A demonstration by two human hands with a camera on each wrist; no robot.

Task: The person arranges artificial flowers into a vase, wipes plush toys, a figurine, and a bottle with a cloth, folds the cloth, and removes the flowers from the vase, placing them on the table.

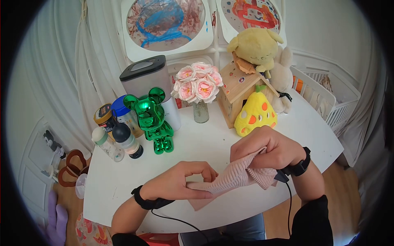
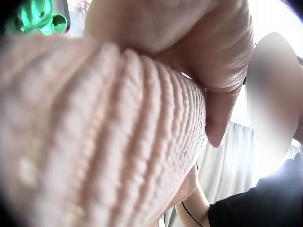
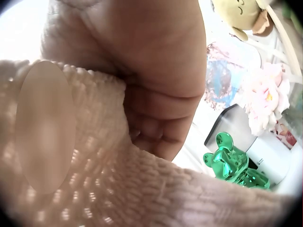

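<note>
A pink ribbed knit cloth (image 1: 234, 175) is stretched between my two hands above the near part of the table. My left hand (image 1: 177, 180) pinches its left end, thumb along the near side and fingers curled over. Higher up, my right hand (image 1: 269, 148) grips the other end with curled fingers, and the cloth bunches and hangs below them. In the left wrist view the cloth's ribs (image 2: 118, 142) fill much of the picture under the left hand (image 2: 189, 42). From the right wrist, the textured knit (image 3: 109, 161) lies against the right hand (image 3: 151, 80), partly hiding its fingers.
On the white table (image 1: 135, 184) stand a shiny green bear figure (image 1: 152, 117), bottles (image 1: 126, 139) and jars at left, a vase of pink roses (image 1: 200, 88) behind, and a yellow pear plush (image 1: 256, 115) by a wooden house (image 1: 234, 92). Cables (image 1: 180, 221) run from both wrists.
</note>
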